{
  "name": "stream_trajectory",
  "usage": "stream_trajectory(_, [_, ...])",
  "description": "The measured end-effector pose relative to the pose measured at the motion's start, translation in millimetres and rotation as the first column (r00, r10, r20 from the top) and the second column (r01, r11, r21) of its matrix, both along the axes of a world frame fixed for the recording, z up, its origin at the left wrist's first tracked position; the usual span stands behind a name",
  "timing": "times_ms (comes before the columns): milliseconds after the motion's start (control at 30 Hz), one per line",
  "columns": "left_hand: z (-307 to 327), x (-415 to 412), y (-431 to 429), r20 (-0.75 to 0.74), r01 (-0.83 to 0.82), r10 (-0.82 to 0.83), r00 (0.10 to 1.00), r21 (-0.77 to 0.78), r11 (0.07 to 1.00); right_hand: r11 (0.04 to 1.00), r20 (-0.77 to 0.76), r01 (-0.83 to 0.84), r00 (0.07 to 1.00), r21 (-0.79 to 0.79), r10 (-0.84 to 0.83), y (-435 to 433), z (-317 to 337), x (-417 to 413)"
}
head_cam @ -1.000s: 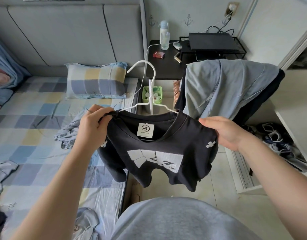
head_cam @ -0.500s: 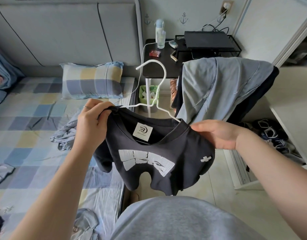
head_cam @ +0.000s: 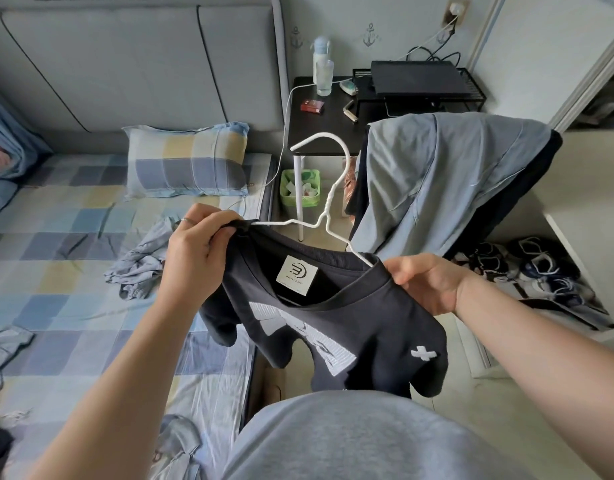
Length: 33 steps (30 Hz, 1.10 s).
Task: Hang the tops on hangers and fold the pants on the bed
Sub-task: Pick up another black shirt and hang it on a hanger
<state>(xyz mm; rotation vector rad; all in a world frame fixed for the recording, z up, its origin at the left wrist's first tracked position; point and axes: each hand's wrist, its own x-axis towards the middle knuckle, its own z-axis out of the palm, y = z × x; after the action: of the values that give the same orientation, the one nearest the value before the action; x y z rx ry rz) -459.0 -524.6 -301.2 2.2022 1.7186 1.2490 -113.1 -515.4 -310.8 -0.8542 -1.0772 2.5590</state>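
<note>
**Head view**

1. The black top [head_cam: 368,323] is held in the air between both hands, in front of the person's torso. It hangs over the near edge of the bed [head_cam: 56,220] and the floor beside it. The collar faces up, and a white label [head_cam: 295,273] shows inside the neck.
2. A white wire hanger [head_cam: 328,202] sits in the neck opening. Its hook stands above the collar, tilted, with the open end to the left. One arm of the hanger runs to the left hand. The other arm passes under the collar beside the right hand.
3. The left hand [head_cam: 194,251] has its fingers curled and pinches the top's left shoulder at the collar. The end of the hanger arm disappears into the fabric there. One finger wears a ring.
4. The right hand [head_cam: 427,282] grips the top's right shoulder, fingers curled round the fabric at the collar edge.
5. A pillow [head_cam: 188,161] lies on the checked bed against the headboard.
6. A crumpled blue-grey garment [head_cam: 139,261] lies on the bed. More cloth lies at the lower left edge of the frame.
7. A black side table [head_cam: 319,129] stands beside the bed. It carries a bottle [head_cam: 321,64] and a red box [head_cam: 312,106]. A green bin [head_cam: 300,188] stands below the table.
8. A grey-blue garment [head_cam: 437,181] is draped over a dark chair to the right of the table.
9. Shoes [head_cam: 527,268] lie on the floor at the right.
</note>
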Motion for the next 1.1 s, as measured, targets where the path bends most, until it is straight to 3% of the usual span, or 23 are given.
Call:
stream_trajectory(133, [-2,-1,-1,0.003,0.019,-0.019,1.0,-0.012,1.0,0.997,0.08,-0.077,0.994,0.033,0.074,-2,0,-1])
stream_trajectory(200, [-5,-4,-1,-0.013,0.014,-0.014,1.0,-0.022,1.0,0.988,0.247,0.004,0.968,0.157,-0.044,2,1,1])
stream_trajectory(233, [-7,-6,-2,-0.023,0.006,-0.007,1.0,-0.033,0.999,0.954,0.346,0.046,0.926,0.297,-0.152,3,3,1])
stream_trajectory(267, [-8,-6,-4,-0.032,-0.002,0.0,0.999,-0.046,0.999,0.877,0.445,0.033,0.852,0.48,-0.275,4,4,0])
stream_trajectory(333, [-10,-5,-7,-0.042,-0.014,0.011,0.999,-0.082,0.996,0.626,0.551,-0.154,0.661,0.764,-0.509,4,8,-2])
stream_trajectory(367, [-10,-3,-8,-0.042,-0.021,0.017,0.999,-0.098,0.995,0.493,0.533,-0.249,0.595,0.834,-0.602,2,8,-4])
stream_trajectory(433, [-9,1,-9,-0.033,-0.04,0.036,0.999,-0.122,0.992,0.287,0.431,-0.331,0.55,0.899,-0.716,-6,7,-9])
stream_trajectory(567, [-7,6,-9,-0.008,-0.083,0.083,0.997,-0.157,0.984,0.145,0.338,-0.382,0.506,0.913,-0.793,-14,1,-10])
stream_trajectory(700, [-3,9,-13,0.028,-0.085,0.091,0.995,-0.164,0.983,0.11,0.327,-0.434,0.467,0.894,-0.821,-8,-6,1])
stream_trajectory(800, [-2,12,-11,0.069,-0.078,0.091,0.993,-0.177,0.981,0.193,0.387,-0.43,0.428,0.882,-0.817,0,-13,15])
stream_trajectory(933, [-2,14,-4,0.118,-0.096,0.122,0.985,-0.207,0.974,0.218,0.369,-0.352,0.451,0.91,-0.813,6,-15,33])
stream_trajectory(1000, [-3,18,0,0.124,-0.081,0.11,0.986,-0.214,0.973,0.277,0.389,-0.293,0.457,0.915,-0.8,9,-9,41])
stream_trajectory(1100, [-4,29,8,0.123,-0.024,0.052,0.991,-0.216,0.976,0.319,0.426,-0.312,0.384,0.895,-0.819,12,-5,54])
